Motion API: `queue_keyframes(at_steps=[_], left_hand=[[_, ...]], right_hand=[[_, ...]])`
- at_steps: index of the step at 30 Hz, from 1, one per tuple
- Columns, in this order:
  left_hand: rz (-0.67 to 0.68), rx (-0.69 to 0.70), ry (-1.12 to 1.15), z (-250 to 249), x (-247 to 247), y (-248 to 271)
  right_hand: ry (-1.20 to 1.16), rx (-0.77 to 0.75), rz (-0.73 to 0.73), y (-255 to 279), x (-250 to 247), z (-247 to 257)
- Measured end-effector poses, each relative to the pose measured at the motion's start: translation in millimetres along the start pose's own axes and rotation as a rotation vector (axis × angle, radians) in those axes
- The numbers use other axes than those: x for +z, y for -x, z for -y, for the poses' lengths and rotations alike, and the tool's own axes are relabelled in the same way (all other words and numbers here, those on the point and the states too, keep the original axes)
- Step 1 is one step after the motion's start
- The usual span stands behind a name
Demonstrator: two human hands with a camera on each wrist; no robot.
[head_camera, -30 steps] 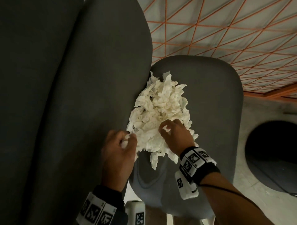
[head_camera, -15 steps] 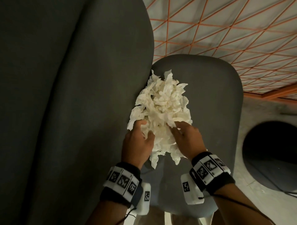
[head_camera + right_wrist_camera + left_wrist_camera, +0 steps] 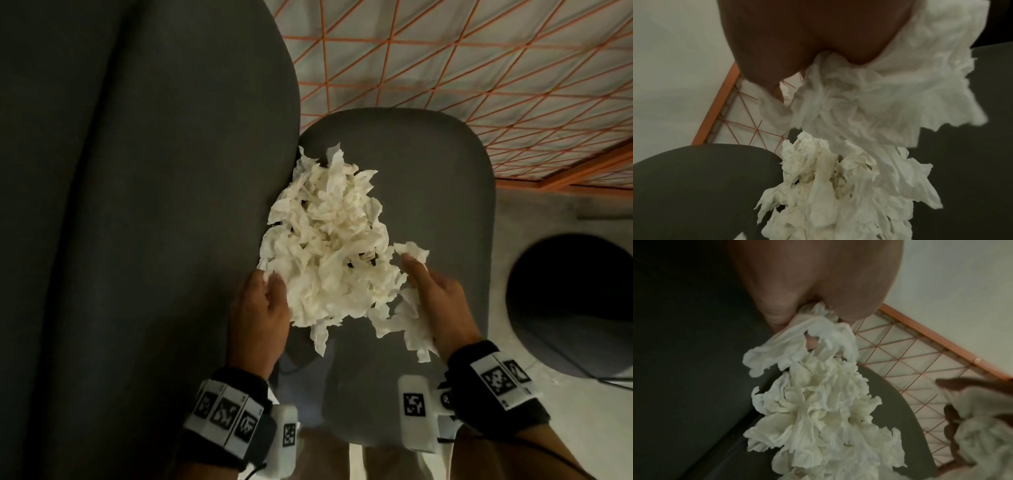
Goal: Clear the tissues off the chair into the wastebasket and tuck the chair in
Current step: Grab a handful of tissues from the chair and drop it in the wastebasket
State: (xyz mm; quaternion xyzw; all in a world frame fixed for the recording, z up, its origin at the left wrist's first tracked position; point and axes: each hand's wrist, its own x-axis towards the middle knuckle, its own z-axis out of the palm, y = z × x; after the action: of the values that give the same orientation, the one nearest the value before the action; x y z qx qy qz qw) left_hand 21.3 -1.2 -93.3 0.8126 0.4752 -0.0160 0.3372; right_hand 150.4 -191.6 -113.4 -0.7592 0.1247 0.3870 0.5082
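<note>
We look down on a heap of crumpled white tissues (image 3: 329, 240) lying on the grey chair (image 3: 442, 192) seat, against its backrest. Our left hand (image 3: 260, 315) pinches the heap's near left edge; our right hand (image 3: 438, 305) has its fingers (image 3: 412, 265) curled around a separate clump on the right. A dark round wastebasket (image 3: 575, 308) stands on the floor to the right.
</note>
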Motion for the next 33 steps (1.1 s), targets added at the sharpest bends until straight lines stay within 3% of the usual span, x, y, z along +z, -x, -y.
queue_keyframes(at_steps=[5,9,15,18,22,26,33], left_hand=[[-0.088,0.051,0.031,2,-23,17],[0.064,-0.046,0.115,1,-21,23],[0.147,-0.087,0.061,-8,9,-2],[0.183,-0.075,-0.060,-10,25,-24],[0.226,-0.159,-0.299,-13,36,-47],[0.221,-0.122,-0.270,-9,32,-51],[0.041,-0.054,-0.086,-8,4,-20]], right_hand=[[0.016,-0.044,-0.054,1,1,-9],[0.115,-0.120,-0.034,-3,12,-9],[0.618,-0.357,-0.010,-32,50,8],[0.821,-0.233,0.011,-54,62,11],[0.982,-0.142,0.019,-70,66,11],[0.943,-0.172,0.011,-68,55,8],[0.676,-0.200,-0.092,-43,16,6]])
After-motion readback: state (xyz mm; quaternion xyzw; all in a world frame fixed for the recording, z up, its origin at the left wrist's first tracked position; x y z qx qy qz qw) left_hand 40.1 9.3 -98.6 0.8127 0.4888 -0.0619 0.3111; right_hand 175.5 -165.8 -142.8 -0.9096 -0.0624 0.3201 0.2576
